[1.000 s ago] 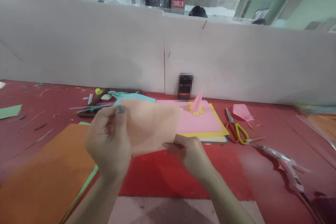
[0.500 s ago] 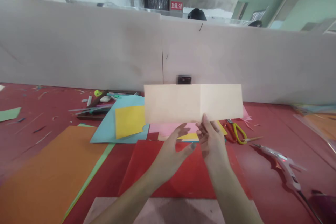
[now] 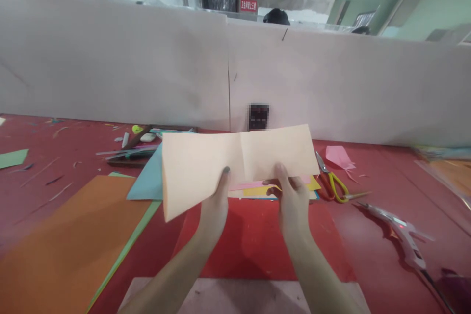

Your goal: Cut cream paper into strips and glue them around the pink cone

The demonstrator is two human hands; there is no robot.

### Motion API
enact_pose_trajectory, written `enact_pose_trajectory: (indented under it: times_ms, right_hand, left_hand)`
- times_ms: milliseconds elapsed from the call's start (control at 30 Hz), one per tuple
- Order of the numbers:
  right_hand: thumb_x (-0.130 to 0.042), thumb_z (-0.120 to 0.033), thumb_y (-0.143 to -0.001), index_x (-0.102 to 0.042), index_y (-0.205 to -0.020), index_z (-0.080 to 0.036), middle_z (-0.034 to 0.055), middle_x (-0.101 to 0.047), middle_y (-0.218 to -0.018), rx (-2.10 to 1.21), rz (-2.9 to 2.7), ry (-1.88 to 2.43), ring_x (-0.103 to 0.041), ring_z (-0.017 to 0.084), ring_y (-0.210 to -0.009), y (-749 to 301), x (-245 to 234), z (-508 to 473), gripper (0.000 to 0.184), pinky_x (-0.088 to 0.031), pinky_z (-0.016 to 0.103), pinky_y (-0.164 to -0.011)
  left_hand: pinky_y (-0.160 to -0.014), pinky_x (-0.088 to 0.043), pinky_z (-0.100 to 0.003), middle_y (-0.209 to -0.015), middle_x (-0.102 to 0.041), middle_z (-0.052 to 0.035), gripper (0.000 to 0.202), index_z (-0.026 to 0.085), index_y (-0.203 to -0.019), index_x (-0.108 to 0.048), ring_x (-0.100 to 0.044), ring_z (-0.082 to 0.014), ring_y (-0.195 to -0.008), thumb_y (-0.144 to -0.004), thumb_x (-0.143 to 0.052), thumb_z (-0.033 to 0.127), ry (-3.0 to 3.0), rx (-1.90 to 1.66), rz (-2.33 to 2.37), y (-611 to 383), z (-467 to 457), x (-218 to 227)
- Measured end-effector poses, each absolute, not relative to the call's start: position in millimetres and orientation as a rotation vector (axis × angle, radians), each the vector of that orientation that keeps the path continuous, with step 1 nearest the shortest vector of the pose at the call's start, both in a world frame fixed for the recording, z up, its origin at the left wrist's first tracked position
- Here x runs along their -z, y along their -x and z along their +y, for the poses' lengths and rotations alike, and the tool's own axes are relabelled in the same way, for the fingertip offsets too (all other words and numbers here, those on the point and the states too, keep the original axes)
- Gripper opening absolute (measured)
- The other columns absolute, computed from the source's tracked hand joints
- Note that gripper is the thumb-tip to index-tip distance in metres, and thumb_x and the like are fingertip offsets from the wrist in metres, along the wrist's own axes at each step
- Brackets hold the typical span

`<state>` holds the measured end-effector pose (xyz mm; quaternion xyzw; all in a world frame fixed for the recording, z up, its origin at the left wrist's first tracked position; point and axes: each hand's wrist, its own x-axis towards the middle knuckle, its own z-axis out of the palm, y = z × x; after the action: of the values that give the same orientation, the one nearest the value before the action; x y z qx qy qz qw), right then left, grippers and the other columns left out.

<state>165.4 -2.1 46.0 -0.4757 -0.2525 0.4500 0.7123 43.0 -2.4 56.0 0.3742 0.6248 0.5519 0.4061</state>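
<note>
Both of my hands hold a long cream strip of folded paper (image 3: 206,157) up in front of me. A vertical crease runs down it right of the middle, and its left end bends toward me. My left hand (image 3: 216,206) pinches the lower edge left of the crease, thumb on the near face. My right hand (image 3: 292,201) grips the lower edge of the right part, thumb in front and fingers partly behind. Below the strip lies a red sheet (image 3: 257,240) on the table. Pink and yellow paper (image 3: 261,189) shows just behind it.
To the right lie scissors (image 3: 336,186) with red and yellow handles, a pink paper scrap (image 3: 339,156) and a hot glue gun (image 3: 401,230). Orange sheets (image 3: 73,235) cover the left. A tray of tools (image 3: 128,159) stands by the white partition (image 3: 110,64).
My left hand has moved from beside the right hand to take hold of the strip. The strip has shifted left and lower, and its left end now bends toward me.
</note>
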Motion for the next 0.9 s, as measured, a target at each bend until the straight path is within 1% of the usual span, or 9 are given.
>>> enact_pose_trajectory:
  times_ms: [167,300,367,467,533,600,700,800,900]
  right_hand:
    - [-0.064,-0.042,-0.071,-0.058,-0.067,-0.013,0.0022,-0.06,-0.054,-0.95,-0.649,1.106,-0.058,0.014,-0.051,-168.2,-42.2,0.4,0.03,-0.041,0.023,-0.046]
    - [-0.053,-0.048,-0.077,-0.061,-0.07,-0.012,0.0056,-0.063,-0.057,-0.913,-0.891,1.3,-0.057,0.015,-0.047,-171.7,-44.0,2.4,0.038,-0.041,0.024,-0.046]
    - [-0.047,-0.049,-0.08,-0.063,-0.076,-0.012,0.0058,-0.064,-0.059,-0.804,-1.087,1.511,-0.056,0.014,-0.045,-187.8,-42.6,7.3,0.04,-0.041,0.024,-0.047]
    - [-0.044,-0.045,-0.082,-0.065,-0.082,-0.017,0.0041,-0.066,-0.065,-0.544,-1.329,1.819,-0.06,0.017,-0.054,-229.8,-32.5,17.3,0.035,-0.041,0.025,-0.052]
    - [-0.039,-0.038,-0.084,-0.065,-0.091,-0.021,0.0051,-0.068,-0.079,-0.397,-1.385,2.029,-0.063,0.019,-0.067,-262.3,-21.6,22.3,0.032,-0.043,0.025,-0.056]
    - [-0.042,-0.03,-0.083,-0.065,-0.095,-0.022,0.0058,-0.068,-0.092,-0.209,-1.388,2.326,-0.062,0.021,-0.084,-291.1,-9.9,24.0,0.027,-0.043,0.026,-0.066]
    - [-0.042,-0.017,-0.08,-0.065,-0.1,-0.018,0.0094,-0.065,-0.101,-0.152,-1.327,2.462,-0.06,0.024,-0.094,-318.7,5.7,21.0,0.03,-0.042,0.03,-0.078]
    - [-0.045,-0.018,-0.079,-0.059,-0.112,-0.013,0.0169,-0.06,-0.106,-0.105,-1.244,2.582,-0.055,0.03,-0.101,-327.3,18.1,17.0,0.036,-0.041,0.038,-0.083]
    - [-0.046,-0.022,-0.08,-0.052,-0.12,-0.013,0.0191,-0.056,-0.111,-0.084,-1.172,2.672,-0.053,0.033,-0.104,-326.1,26.9,16.6,0.041,-0.041,0.04,-0.081]
  left_hand:
    - [-0.089,-0.044,-0.031,-0.102,-0.068,-0.0033,0.038,0.023,-0.096,-0.066,-0.058,-0.0234,-0.105,-0.074,-0.054,0.052,-1.137,-1.235,1.481,-40.4,-0.4,-46.6]
    - [-0.082,-0.043,-0.029,-0.069,-0.069,0.0003,0.045,0.022,-0.059,-0.063,-0.064,-0.0191,-0.074,-0.081,-0.039,0.053,-1.31,-1.05,1.421,-40.1,3.1,-45.1]
    - [-0.08,-0.043,-0.027,-0.058,-0.065,0.0014,0.05,0.022,-0.049,-0.057,-0.062,-0.0165,-0.064,-0.082,-0.036,0.054,-1.29,-1.02,1.449,-41.0,6.8,-41.2]
    - [-0.072,-0.045,-0.027,-0.05,-0.059,0.0007,0.052,0.022,-0.045,-0.055,-0.057,-0.0147,-0.055,-0.081,-0.034,0.053,-1.223,-1.065,1.403,-43.8,14.6,-25.0]
    - [-0.07,-0.046,-0.027,-0.048,-0.057,0.0001,0.051,0.021,-0.044,-0.055,-0.056,-0.0141,-0.052,-0.08,-0.036,0.052,-1.239,-1.085,1.294,-45.1,20.9,-8.4]
    - [-0.066,-0.047,-0.028,-0.046,-0.056,-0.0003,0.05,0.021,-0.044,-0.054,-0.055,-0.0146,-0.05,-0.078,-0.036,0.053,-1.211,-1.067,1.245,-45.0,27.2,8.7]
    - [-0.069,-0.047,-0.029,-0.047,-0.058,-0.0011,0.052,0.021,-0.043,-0.054,-0.056,-0.0148,-0.052,-0.078,-0.035,0.054,-1.205,-1.002,1.286,-42.7,34.2,27.1]
    - [-0.07,-0.047,-0.029,-0.048,-0.058,-0.0012,0.053,0.021,-0.044,-0.054,-0.057,-0.0151,-0.053,-0.079,-0.033,0.055,-1.215,-0.988,1.272,-40.5,36.7,33.4]
    - [-0.069,-0.047,-0.029,-0.048,-0.058,-0.0014,0.053,0.021,-0.044,-0.054,-0.057,-0.0156,-0.054,-0.079,-0.033,0.055,-1.241,-0.971,1.266,-39.9,36.5,33.4]
